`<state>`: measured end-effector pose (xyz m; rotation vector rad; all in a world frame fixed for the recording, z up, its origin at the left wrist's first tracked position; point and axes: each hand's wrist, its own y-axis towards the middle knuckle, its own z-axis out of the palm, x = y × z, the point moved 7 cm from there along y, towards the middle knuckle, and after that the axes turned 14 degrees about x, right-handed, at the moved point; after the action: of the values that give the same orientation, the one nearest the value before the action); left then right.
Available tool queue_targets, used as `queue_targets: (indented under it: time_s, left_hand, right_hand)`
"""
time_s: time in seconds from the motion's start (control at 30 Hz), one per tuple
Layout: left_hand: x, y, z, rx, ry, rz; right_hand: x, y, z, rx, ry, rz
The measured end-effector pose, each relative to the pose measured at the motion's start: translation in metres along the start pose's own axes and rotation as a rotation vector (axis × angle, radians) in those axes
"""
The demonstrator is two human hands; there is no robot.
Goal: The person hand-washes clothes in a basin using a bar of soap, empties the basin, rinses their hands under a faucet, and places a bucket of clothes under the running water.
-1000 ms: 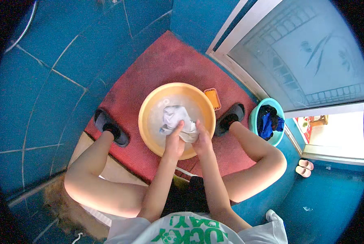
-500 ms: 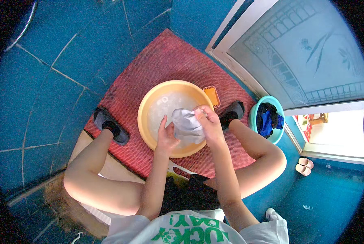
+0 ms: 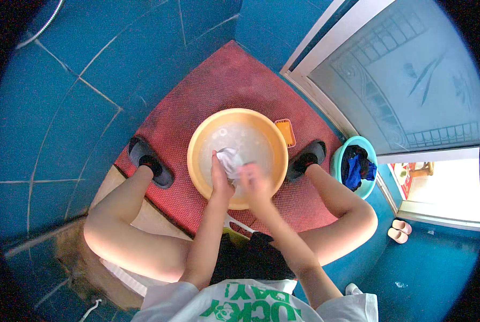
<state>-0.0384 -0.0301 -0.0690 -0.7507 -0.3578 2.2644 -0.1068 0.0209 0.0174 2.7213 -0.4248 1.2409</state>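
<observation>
A small white cloth (image 3: 229, 160), bunched up, is over the soapy water in a yellow basin (image 3: 194, 145). My left hand (image 3: 220, 180) holds the cloth from its left side, with the cloth against the palm and fingers. On the near right side of the cloth is my right hand (image 3: 255, 182), its fingers curled in and smeared by motion. Whether those fingers grip the cloth or only rub it cannot be seen. Cloudy water with some foam patches fills the basin beneath both hands.
An orange soap bar sits in a small soap dish (image 3: 285, 132) right of the basin, on a red mat (image 3: 208, 91). A turquoise basin (image 3: 337, 161) of dark and blue clothes stands by the door (image 3: 390, 75). My slippered feet flank the yellow basin. Pink slippers (image 3: 399, 231) lie farther right.
The cloth has gone from spread out to bunched and lies more to the left. My right hand has come down and left from the cloth's upper edge. The view has shifted slightly.
</observation>
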Motion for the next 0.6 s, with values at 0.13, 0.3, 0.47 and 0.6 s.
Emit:
queue_targets:
  time_s: [0.13,0.3,0.47,0.6]
  left_hand:
    - [0.015,0.000,0.001,0.946,-0.526,0.184]
    - [0.029,0.013,0.006,0.579,-0.347,0.075]
    - [0.042,0.012,0.011,0.203,-0.170,-0.037]
    - [0.027,0.002,-0.018,-0.057,-0.062,-0.076]
  right_hand:
    - [0.027,0.006,0.055,0.057,-0.452,-0.373]
    - [0.005,0.036,0.042,0.048,-0.407,-0.058]
    - [-0.001,0.004,0.058,0.181,-0.329,-0.521]
    - [0.015,0.042,0.012,0.070,-0.482,-0.051]
